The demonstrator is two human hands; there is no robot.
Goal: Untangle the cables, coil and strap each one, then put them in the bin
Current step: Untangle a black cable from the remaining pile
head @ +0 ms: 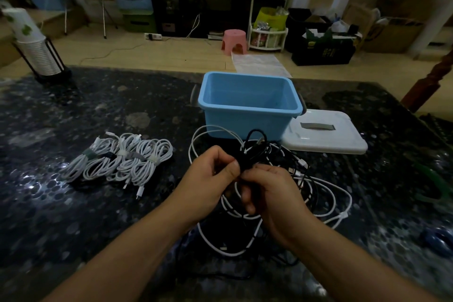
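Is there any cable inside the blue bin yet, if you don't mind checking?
No, the blue bin shows only its bare inside.

table top [73, 203] — dark speckled stone look, glossy | bin [247, 117] — smooth light-blue plastic, slight sheen | lid [326, 140] — smooth white plastic | coiled cables [117, 162] — white, matt jackets | floor [147, 54] — pale wood planks

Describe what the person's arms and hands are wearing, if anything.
Nothing that shows: the left hand and right hand are bare, without gloves, and I see no rings. Both forearms are uncovered to the picture's lower edge, with no sleeve, watch or band in view.
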